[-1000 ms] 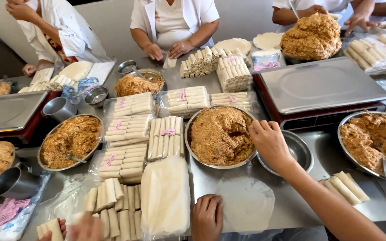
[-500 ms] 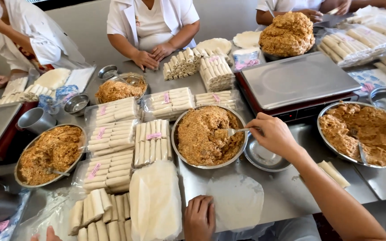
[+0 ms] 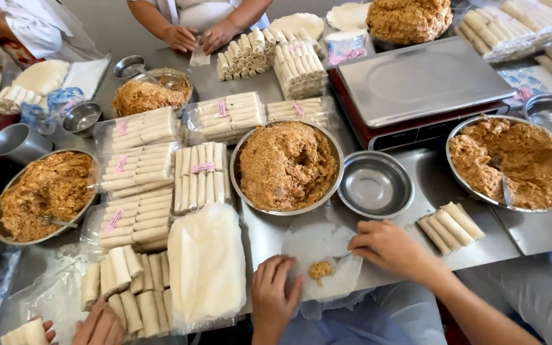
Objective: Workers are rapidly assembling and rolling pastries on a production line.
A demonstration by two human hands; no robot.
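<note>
Steel bench (image 3: 429,185) crowded with filling bowls. Right hand (image 3: 388,246), grip closed on a fork (image 3: 342,257), drops filling (image 3: 319,269) onto the wrapper (image 3: 346,281); left hand (image 3: 273,297), fingers flat, pins it. Keep the mound small and centred.

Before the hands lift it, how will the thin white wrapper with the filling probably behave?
The wrapper looks thin and translucent, so it will probably flop and may tear. The filling sits loose, so it could slide off. The left hand presses one edge.
</note>
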